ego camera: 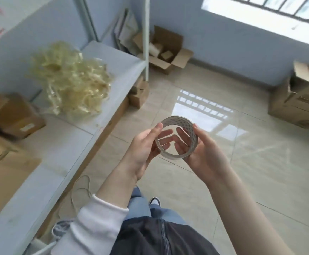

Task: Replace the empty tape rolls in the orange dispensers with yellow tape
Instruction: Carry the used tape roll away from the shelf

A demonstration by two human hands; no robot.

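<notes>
A tangle of yellowish tape strips (71,80) is sitting on the pale desk (61,142) beside closed cardboard boxes (17,116). Open cartons (168,52) are standing on the glossy tiled floor (241,172) along the wall, and a thin cord (82,190) is lying by the desk's edge.
</notes>
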